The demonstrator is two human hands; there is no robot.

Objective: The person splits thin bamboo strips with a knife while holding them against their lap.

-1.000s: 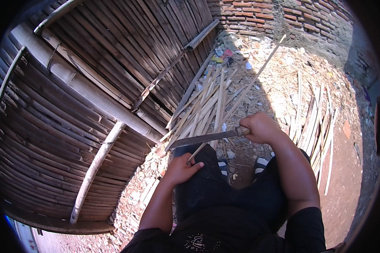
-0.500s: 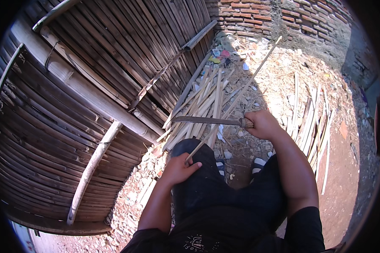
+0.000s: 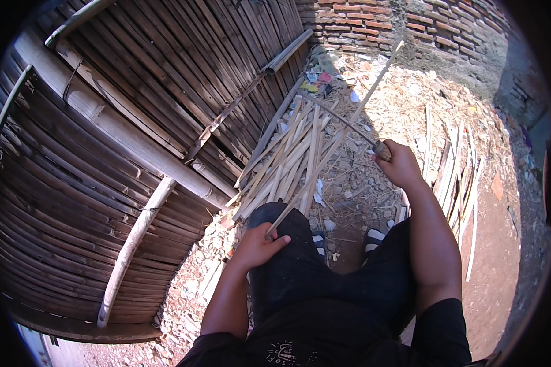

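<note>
A long thin bamboo strip (image 3: 377,83) slants away from me toward the brick wall, its near end lying over my left thigh. My left hand (image 3: 257,246) is closed round that near end. In my right hand (image 3: 403,165) is a machete, gripped by its wooden handle (image 3: 382,150). The blade points forward and left and crosses the strip about midway along; whether the edge touches it I cannot tell.
Cut bamboo strips (image 3: 286,160) lie in a pile ahead to the left, and another pile (image 3: 456,177) lies to the right. A bamboo slat wall (image 3: 196,67) stands close on the left, a brick wall (image 3: 355,27) ahead. Rubble and straw litter the ground.
My right hand has moved forward and slightly right, and the machete has swung from nearly level to pointing forward-left across the strip. The strip's far end has shifted slightly left; my left hand stays.
</note>
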